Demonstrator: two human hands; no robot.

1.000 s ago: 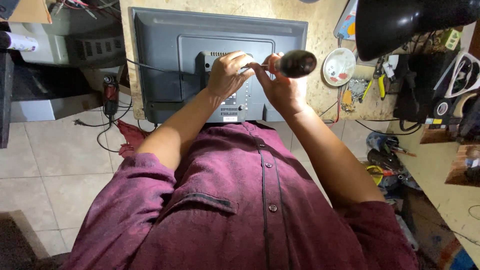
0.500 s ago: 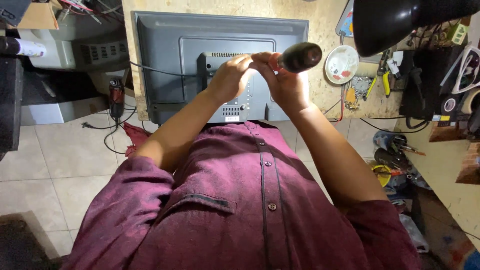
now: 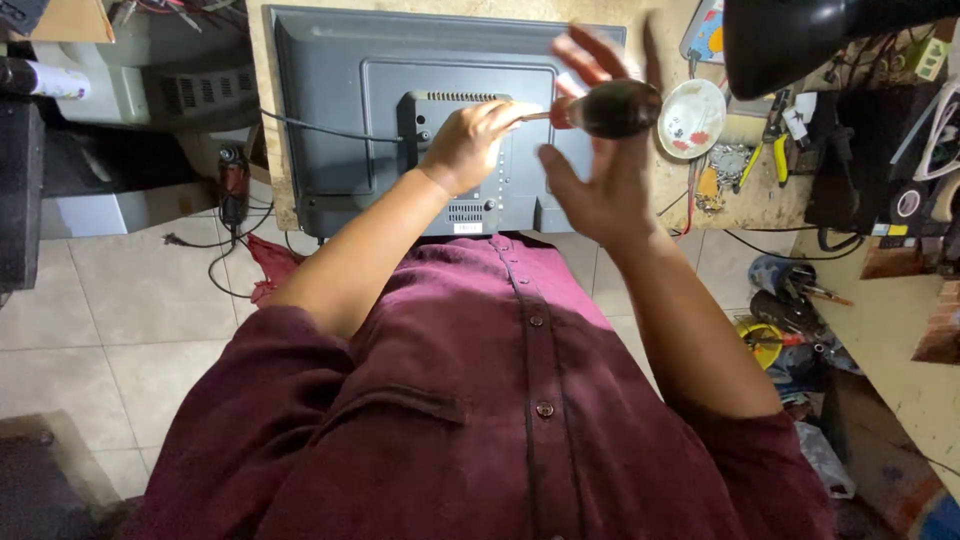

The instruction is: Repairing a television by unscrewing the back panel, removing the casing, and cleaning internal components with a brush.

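Two hands work over the monitor's grey back (image 3: 340,110) on the desk (image 3: 270,150): left hand (image 3: 468,145) pinches the screwdriver (image 3: 600,108) shaft lying sideways, tip leftward, right hand (image 3: 600,170) spread open behind its dark handle.

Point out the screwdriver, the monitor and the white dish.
screwdriver (image 3: 615,108): head view, on its dark rounded handle.
monitor (image 3: 340,110): head view, on its grey back panel.
white dish (image 3: 692,118): head view, on its inner surface.

black lamp head (image 3: 800,40) overhanging right, tool clutter (image 3: 790,150) beside monitor back (image 3: 340,110)
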